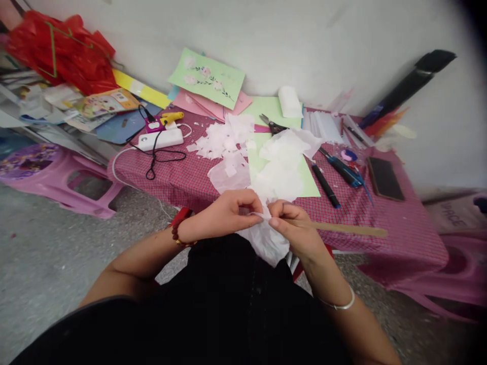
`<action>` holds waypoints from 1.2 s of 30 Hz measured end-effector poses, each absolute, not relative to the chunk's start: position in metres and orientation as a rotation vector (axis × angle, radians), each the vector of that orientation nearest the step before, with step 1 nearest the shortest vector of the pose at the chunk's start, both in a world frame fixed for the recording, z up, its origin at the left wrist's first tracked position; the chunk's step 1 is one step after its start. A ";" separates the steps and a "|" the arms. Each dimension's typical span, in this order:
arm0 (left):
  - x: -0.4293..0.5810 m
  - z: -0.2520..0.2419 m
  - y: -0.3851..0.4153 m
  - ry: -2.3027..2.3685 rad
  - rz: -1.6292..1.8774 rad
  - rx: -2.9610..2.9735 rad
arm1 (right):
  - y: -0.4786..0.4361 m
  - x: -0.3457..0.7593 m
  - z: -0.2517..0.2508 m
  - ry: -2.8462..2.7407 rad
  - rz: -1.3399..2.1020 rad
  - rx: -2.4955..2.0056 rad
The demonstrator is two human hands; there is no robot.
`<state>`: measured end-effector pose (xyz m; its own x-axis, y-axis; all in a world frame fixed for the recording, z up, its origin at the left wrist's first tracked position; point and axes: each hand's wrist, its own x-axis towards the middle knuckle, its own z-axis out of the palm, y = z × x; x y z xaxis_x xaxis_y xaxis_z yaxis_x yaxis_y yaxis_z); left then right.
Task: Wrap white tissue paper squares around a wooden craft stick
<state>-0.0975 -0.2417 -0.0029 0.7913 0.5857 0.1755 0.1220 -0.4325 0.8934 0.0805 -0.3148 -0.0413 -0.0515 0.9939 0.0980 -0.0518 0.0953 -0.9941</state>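
Observation:
My left hand (241, 210) and my right hand (292, 225) meet at the near edge of the table. Between thumb and finger, my left hand pinches a small white tissue piece (266, 214). The same piece is pinched by my right hand, which also has a flat wooden stick (350, 229) sticking out to the right from under its fingers. Crumpled white tissue paper (270, 246) hangs below my hands. More white tissue (279, 172) lies ahead on a light green sheet (310, 185). Torn tissue scraps (224, 139) are heaped to the left.
Black scissors (276, 125) lie behind the tissue. A dark marker (326, 186), a blue-black tool (344, 170) and a dark phone-like slab (385, 178) lie to the right. At left are a white power strip (162, 139) with cables and a pink stool (72, 175). A flowered green card (209, 76) leans behind.

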 end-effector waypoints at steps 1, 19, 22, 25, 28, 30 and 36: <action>-0.098 -0.003 -0.241 0.520 0.619 2.009 | -0.315 0.082 -0.043 -1.255 1.237 -1.065; -0.104 0.007 -0.243 0.462 0.681 2.430 | -0.321 0.081 -0.030 -1.665 0.658 -1.232; -0.106 0.011 -0.241 0.426 0.676 2.435 | -0.319 0.084 -0.032 -1.544 0.689 -1.253; -0.110 0.014 -0.236 0.332 0.645 2.511 | -0.317 0.087 -0.037 -1.428 0.762 -1.238; -0.112 0.013 -0.235 0.252 0.703 2.623 | -0.315 0.088 -0.041 -1.377 0.773 -1.211; -0.110 0.010 -0.237 0.276 0.779 2.654 | -0.314 0.087 -0.042 -1.387 0.747 -1.228; -0.099 -0.002 -0.247 0.376 0.933 2.679 | -0.314 0.080 -0.037 -1.450 0.719 -1.268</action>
<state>-0.0986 -0.2472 -0.0016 0.7577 0.3310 0.5624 0.1509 -0.9273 0.3425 0.0801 -0.3143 -0.0367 0.0914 0.9472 0.3073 0.3284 0.2627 -0.9073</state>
